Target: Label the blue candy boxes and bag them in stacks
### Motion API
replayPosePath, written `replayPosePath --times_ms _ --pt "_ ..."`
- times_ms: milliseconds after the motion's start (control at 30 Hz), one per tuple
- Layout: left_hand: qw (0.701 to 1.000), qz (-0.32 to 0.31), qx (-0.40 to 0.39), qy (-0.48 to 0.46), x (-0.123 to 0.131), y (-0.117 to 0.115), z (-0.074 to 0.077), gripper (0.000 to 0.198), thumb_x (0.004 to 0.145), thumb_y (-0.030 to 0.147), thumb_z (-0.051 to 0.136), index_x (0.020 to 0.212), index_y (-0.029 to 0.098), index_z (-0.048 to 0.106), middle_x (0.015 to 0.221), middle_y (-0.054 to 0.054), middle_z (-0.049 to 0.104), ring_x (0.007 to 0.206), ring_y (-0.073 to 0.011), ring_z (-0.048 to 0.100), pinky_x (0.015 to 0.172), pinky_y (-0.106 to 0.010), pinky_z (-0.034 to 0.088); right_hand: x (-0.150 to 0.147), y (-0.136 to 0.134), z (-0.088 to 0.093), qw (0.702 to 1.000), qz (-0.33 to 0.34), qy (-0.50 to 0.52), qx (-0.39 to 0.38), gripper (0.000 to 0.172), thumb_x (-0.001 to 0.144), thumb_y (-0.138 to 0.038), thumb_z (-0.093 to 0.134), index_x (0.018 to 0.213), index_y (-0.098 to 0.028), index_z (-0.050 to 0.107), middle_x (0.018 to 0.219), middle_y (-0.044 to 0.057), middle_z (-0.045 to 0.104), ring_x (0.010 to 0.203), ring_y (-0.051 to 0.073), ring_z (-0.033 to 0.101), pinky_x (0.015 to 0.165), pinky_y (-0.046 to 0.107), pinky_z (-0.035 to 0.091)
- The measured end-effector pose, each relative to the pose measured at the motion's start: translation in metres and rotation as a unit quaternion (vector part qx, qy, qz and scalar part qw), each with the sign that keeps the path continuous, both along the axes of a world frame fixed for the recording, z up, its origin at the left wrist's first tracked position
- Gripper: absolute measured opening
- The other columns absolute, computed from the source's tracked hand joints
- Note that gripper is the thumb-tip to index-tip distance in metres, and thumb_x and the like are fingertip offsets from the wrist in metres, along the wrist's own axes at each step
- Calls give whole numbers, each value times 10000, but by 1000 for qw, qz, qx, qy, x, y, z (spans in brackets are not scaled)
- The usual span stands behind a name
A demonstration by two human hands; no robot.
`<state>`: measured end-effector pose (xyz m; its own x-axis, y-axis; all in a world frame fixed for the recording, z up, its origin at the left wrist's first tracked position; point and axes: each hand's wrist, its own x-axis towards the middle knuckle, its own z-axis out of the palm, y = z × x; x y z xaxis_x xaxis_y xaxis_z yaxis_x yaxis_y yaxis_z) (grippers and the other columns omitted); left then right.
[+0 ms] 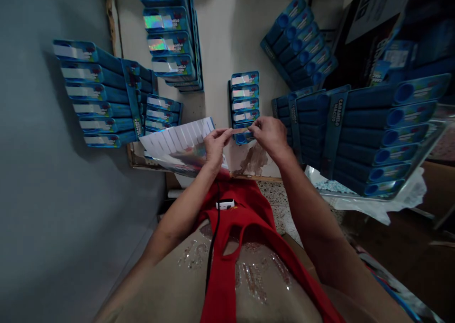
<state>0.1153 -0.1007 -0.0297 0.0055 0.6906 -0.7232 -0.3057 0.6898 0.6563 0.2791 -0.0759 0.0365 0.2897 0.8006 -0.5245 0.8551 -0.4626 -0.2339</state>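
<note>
My left hand [215, 145] and my right hand [269, 133] are raised in front of me, fingers pinched together. Between them they hold a thin strip [241, 130], one end in each hand. A white sheet of holographic sticker strips [181, 140] lies under and left of my left hand. Just behind the strip stands a small stack of blue cartons [244, 98] with shiny labels.
Stacks of blue cartons ring the white surface [227, 39]: a large fan at the left [101, 100], a pile at the top [170, 34], more at the upper right [300, 41] and right [373, 133]. A grey wall [46, 195] fills the left. Crumpled plastic [384, 200] lies at the right.
</note>
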Motion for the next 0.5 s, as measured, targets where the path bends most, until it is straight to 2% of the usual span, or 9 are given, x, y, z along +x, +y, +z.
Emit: replayPosePath --times_ms 133,333,400,500 --pt "1000 10 10 -10 0 2 -4 258 714 350 888 813 174 728 738 5 699 666 -89 584 688 -236 473 0 -2 -4 1000 -8 1 13 165 901 -307 672 838 -186 765 861 119 743 859 281 674 803 391 469" --pt "999 44 2 -22 6 5 -17 227 700 267 910 782 152 732 684 20 692 614 -72 579 615 -192 443 1 -3 -12 1000 -8 -9 10 157 885 -340 666 811 -209 712 857 101 733 820 278 665 758 388 459" --pt "997 56 -33 -35 11 5 -23 196 730 211 897 784 149 719 692 20 697 617 -69 592 615 -182 448 4 -3 -18 999 -35 -13 18 161 850 -354 718 795 -210 672 814 88 702 800 270 644 757 386 447" --pt "987 78 -122 -73 23 5 -28 198 784 181 875 872 152 700 748 11 720 640 -80 636 628 -185 478 8 -6 -28 994 -102 -2 41 256 778 -376 799 842 -212 612 791 52 656 760 243 604 735 365 425"
